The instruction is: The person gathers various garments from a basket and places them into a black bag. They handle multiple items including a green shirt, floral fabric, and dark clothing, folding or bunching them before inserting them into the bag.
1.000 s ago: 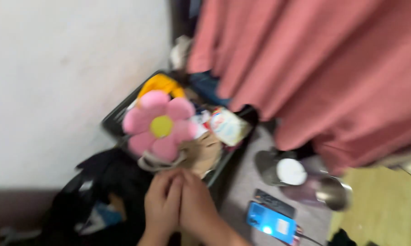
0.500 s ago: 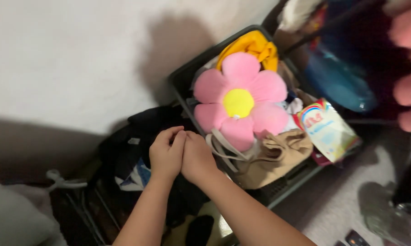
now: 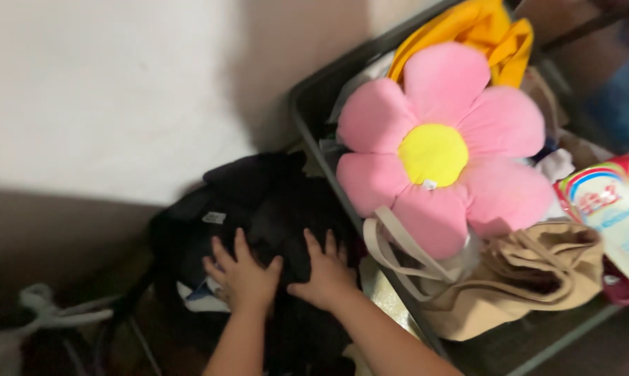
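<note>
My left hand (image 3: 241,276) and my right hand (image 3: 325,273) lie side by side, palms down with fingers spread, on a heap of black clothing (image 3: 259,205) next to the wall. Neither hand grips anything. Just right of them stands a dark crate (image 3: 307,104) stuffed with things. On top of it rests a big pink flower cushion (image 3: 440,150) with a yellow middle.
In the crate lie a yellow cloth (image 3: 485,28), a beige cloth bag (image 3: 530,278) with straps and a colourful printed packet (image 3: 610,209). A white wall (image 3: 105,90) rises behind. Grey cord or fabric (image 3: 46,310) lies at the lower left.
My hands were clasped together above the black clothing; they have come apart and now press flat on it. The view has moved closer to the crate.
</note>
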